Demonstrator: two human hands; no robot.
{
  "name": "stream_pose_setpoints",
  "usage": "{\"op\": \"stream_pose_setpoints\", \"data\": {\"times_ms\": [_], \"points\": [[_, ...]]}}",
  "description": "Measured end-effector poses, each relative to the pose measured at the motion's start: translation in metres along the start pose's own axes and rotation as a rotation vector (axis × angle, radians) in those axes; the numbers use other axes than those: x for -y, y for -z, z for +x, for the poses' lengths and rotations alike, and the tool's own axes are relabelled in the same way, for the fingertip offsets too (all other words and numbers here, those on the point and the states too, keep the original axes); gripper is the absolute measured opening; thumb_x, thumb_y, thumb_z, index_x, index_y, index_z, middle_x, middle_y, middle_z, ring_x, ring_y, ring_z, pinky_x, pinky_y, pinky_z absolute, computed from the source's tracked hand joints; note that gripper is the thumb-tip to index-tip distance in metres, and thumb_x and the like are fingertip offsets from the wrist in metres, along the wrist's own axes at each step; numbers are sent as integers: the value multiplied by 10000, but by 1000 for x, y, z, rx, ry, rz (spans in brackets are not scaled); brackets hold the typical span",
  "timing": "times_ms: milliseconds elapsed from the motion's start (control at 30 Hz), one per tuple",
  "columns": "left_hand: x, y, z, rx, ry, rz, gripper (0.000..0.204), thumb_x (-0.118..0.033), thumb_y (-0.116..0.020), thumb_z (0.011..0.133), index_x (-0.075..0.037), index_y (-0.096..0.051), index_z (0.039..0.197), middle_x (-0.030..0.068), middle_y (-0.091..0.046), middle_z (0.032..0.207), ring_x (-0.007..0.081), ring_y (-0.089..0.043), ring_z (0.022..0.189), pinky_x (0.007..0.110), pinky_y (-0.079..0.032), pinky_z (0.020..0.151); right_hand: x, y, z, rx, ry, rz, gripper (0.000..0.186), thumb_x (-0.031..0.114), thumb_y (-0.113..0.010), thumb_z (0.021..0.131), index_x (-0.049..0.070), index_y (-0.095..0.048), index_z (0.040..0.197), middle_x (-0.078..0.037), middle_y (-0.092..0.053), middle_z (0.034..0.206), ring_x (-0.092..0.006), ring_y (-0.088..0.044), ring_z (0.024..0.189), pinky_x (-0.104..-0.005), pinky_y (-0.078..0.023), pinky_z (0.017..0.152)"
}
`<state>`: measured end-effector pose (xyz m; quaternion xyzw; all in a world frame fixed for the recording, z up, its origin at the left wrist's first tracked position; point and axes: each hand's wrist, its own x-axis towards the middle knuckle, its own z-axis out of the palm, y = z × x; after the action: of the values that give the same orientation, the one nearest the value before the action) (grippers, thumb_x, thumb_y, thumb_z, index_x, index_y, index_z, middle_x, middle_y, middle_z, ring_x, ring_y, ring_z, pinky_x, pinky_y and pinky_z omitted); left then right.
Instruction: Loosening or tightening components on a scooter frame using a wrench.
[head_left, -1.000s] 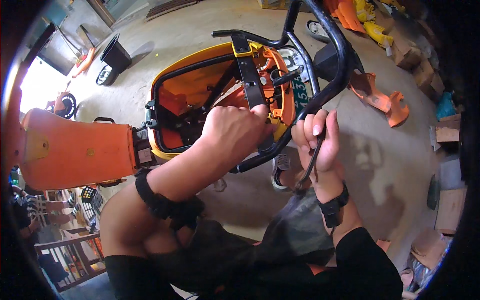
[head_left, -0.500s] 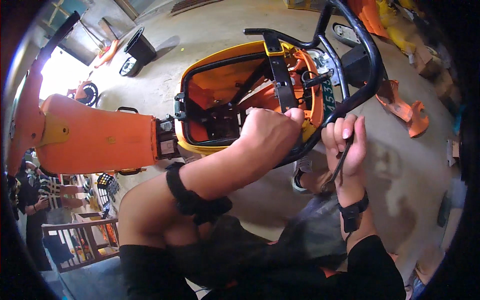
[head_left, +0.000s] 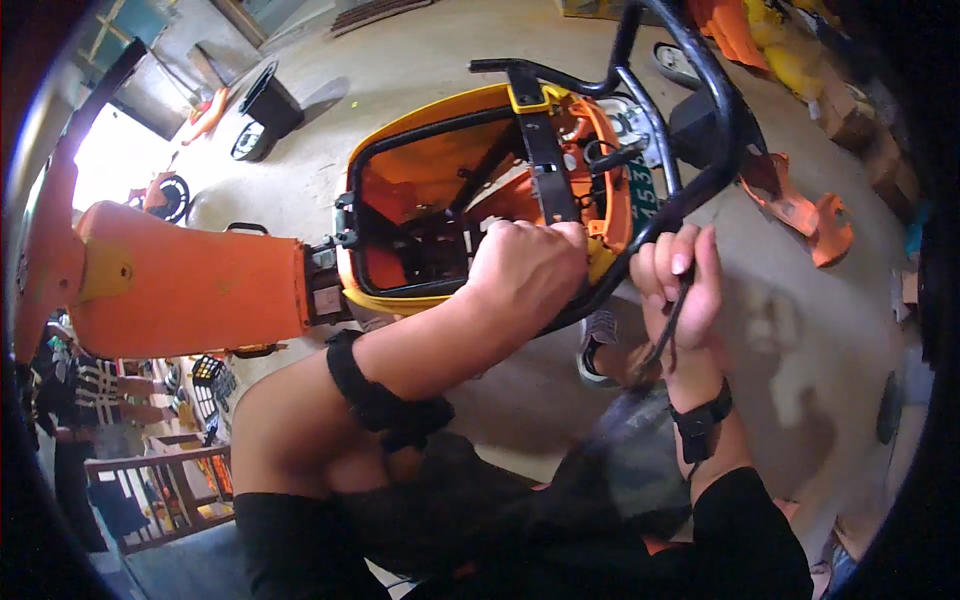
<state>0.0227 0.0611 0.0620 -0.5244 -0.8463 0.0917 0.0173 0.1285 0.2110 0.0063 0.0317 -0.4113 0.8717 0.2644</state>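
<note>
An orange and yellow scooter [head_left: 205, 275] stands before me, its seat off and the black-rimmed compartment [head_left: 345, 210] open. My left hand [head_left: 530, 265] is closed at the compartment's right near corner, by the lower end of a black metal bracket [head_left: 548, 170]. Whatever its fingers grip is hidden behind the knuckles. To the right, my right hand [head_left: 685, 285] is closed round a slim dark hand tool [head_left: 668, 335], which points down along the wrist. That hand is beside the black tubular rear rack [head_left: 725, 165]; its exact kind of tool is unclear.
Orange body panels [head_left: 800, 215] lie on the floor at the right. A black bin-shaped part [head_left: 270, 105] stands at the far left. Cardboard boxes [head_left: 850, 115] line the right wall. Someone's shoe [head_left: 595, 350] shows below the rack, and another person [head_left: 85, 400] is at the left.
The scooter and both hands appear slightly farther left in the view. Both hands keep nearly the same closed grips and places by the scooter's rear.
</note>
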Motion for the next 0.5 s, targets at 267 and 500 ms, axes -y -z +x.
{"op": "stream_pose_setpoints", "data": {"times_ms": [267, 500], "points": [[-1, 6, 0, -38, 91, -47, 238, -286, -538, 998, -50, -540, 975, 114, -709, 732, 278, -733, 671, 408, -554, 530, 1, 10, 1, 87, 43, -40, 420, 380, -342, 1103, 122, -498, 811, -6, -375, 560, -122, -350, 462, -271, -300, 455], [-5, 5, -6, 10, 2, 36, 147, -157, -561, 933, -37, -510, 1003, 104, -707, 717, 267, -736, 677, 392, -555, 532, 4, 11, 1, 48, -6, -29, 441, 406, -340, 1099, 133, -487, 785, 12, -363, 555, -114, -330, 465, -276, -278, 470]]}}
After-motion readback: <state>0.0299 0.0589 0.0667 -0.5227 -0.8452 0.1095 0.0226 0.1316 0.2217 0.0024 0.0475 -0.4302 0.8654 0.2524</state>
